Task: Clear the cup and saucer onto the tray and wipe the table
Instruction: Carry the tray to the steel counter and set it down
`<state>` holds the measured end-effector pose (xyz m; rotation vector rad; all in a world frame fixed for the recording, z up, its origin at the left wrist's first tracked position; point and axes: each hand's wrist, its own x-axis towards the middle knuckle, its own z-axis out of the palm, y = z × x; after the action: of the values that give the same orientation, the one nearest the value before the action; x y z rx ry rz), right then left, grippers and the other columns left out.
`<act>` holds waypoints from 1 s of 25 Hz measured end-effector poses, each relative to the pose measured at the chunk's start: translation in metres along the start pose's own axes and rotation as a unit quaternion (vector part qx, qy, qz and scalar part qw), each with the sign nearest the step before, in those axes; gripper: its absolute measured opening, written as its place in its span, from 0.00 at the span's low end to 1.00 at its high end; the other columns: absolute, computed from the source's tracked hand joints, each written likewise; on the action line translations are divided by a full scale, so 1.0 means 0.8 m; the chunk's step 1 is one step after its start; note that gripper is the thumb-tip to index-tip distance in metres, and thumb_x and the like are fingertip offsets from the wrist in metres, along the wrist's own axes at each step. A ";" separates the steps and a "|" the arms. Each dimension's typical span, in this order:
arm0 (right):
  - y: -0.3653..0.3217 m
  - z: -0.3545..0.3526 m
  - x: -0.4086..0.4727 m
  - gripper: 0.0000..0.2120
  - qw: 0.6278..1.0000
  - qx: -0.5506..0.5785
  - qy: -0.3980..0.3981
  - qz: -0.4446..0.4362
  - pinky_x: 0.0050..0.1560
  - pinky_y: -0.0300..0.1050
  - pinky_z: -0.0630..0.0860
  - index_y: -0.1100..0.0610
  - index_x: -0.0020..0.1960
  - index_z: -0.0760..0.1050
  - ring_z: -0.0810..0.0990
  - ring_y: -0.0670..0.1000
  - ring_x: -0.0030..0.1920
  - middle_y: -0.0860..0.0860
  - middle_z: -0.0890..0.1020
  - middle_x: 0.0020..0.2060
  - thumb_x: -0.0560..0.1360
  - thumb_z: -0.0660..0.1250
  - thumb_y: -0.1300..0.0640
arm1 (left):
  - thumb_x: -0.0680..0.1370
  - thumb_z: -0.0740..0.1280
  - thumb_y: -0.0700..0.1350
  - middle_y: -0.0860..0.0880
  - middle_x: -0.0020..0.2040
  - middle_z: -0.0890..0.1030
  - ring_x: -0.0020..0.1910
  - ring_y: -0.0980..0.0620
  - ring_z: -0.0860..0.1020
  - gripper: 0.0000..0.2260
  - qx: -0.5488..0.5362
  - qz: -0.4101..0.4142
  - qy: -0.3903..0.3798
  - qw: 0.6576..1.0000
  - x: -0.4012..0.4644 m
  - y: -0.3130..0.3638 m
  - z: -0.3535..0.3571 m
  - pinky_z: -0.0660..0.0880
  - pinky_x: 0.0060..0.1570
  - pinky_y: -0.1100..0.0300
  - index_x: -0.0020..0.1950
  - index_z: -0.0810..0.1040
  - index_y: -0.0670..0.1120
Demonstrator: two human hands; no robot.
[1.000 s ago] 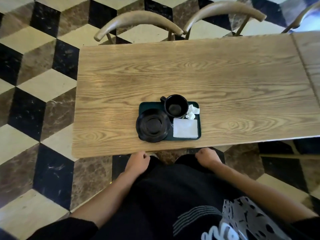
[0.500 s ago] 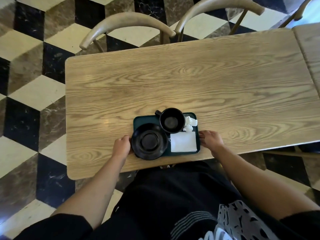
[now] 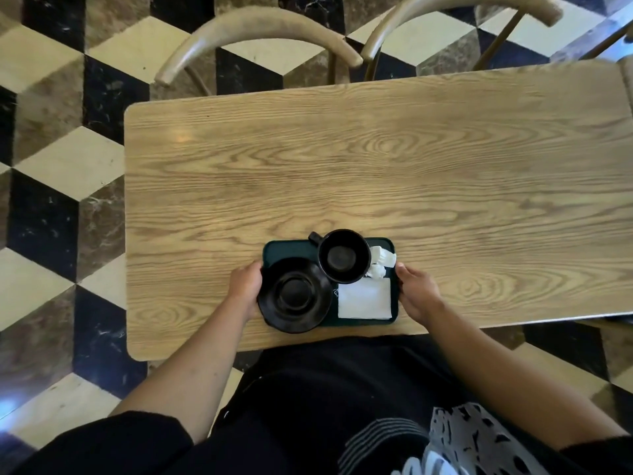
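A dark green tray (image 3: pixel 286 247) rests near the front edge of the wooden table (image 3: pixel 376 173). On it stand a black cup (image 3: pixel 343 256), empty and upright, and a black saucer (image 3: pixel 294 294) at the tray's front left, overhanging its rim. A folded white napkin (image 3: pixel 364 298) lies at the front right, a crumpled white tissue (image 3: pixel 381 260) behind it. My left hand (image 3: pixel 244 286) grips the tray's left edge beside the saucer. My right hand (image 3: pixel 416 291) grips the tray's right edge.
Two wooden chairs (image 3: pixel 260 32) (image 3: pixel 455 15) stand tucked in at the table's far side. A second table (image 3: pixel 627 80) butts against the right end. The floor (image 3: pixel 61 159) is a black, cream and brown cube pattern.
Both hands rose from below the table's front edge to the tray's two sides and closed on its edges. The tray itself has stayed in place.
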<state>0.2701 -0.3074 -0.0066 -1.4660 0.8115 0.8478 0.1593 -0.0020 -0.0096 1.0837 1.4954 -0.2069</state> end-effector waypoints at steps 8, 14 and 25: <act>-0.002 0.013 0.003 0.14 1.000 0.017 0.019 -0.006 0.62 0.58 0.80 0.66 0.64 0.80 0.86 0.58 0.57 0.59 0.86 0.57 0.84 0.64 0.57 | 0.81 0.70 0.43 0.40 0.46 0.84 0.48 0.40 0.84 0.06 -0.043 0.002 0.007 0.999 -0.001 -0.004 -0.012 0.81 0.48 0.45 0.46 0.80 0.42; -0.007 0.038 -0.023 0.13 1.000 -0.002 0.019 -0.023 0.59 0.59 0.82 0.65 0.62 0.81 0.86 0.58 0.55 0.58 0.86 0.56 0.84 0.65 0.58 | 0.79 0.70 0.44 0.39 0.43 0.84 0.43 0.40 0.84 0.07 -0.061 0.023 0.013 0.998 0.001 -0.004 -0.042 0.80 0.43 0.47 0.47 0.81 0.39; -0.016 0.107 -0.089 0.08 0.996 -0.031 0.023 -0.078 0.33 0.45 0.78 0.61 0.49 0.83 0.83 0.53 0.36 0.53 0.86 0.41 0.83 0.66 0.60 | 0.79 0.68 0.41 0.38 0.44 0.82 0.43 0.41 0.81 0.09 -0.049 0.068 0.046 0.995 -0.004 -0.007 -0.119 0.73 0.40 0.50 0.40 0.79 0.39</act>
<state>0.2423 -0.2205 0.0582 -1.5861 0.7001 0.7285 0.0895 0.0575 0.0159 1.1245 1.4906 0.0113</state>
